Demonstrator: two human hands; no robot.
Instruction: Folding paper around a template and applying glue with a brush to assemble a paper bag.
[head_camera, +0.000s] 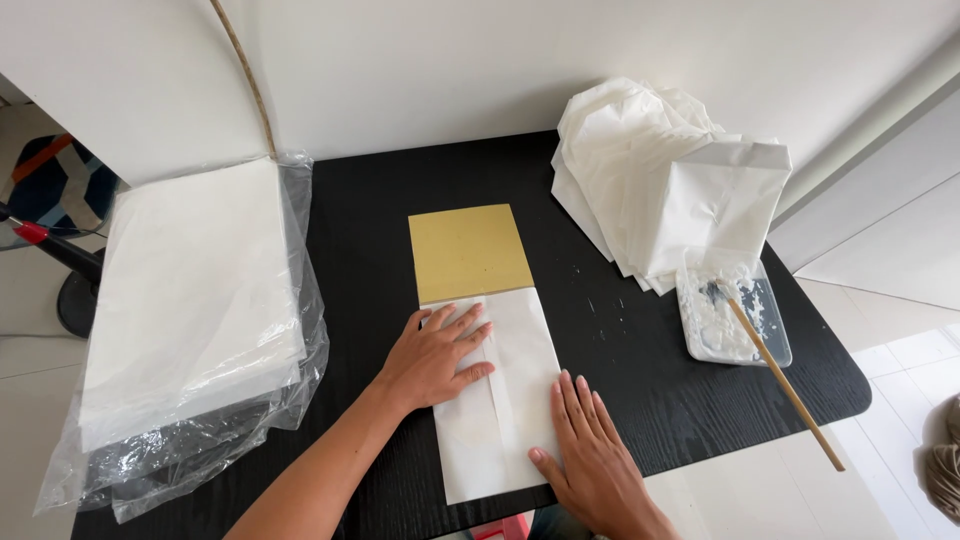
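1. Folded white paper lay at front-centre of black table, its top edge overlapping a yellow board.
2. Left hand pressed flat on paper's upper left, fingers spread, holding nothing.
3. Right hand lay flat on paper's lower right edge, fingers together, nothing gripped.
4. Right of paper: paste tray w/ brush; bag pile behind tray.

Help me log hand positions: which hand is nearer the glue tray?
Right. The right hand lies on the white paper's lower right edge, nearer the glue tray; the left hand rests farther left on the paper.
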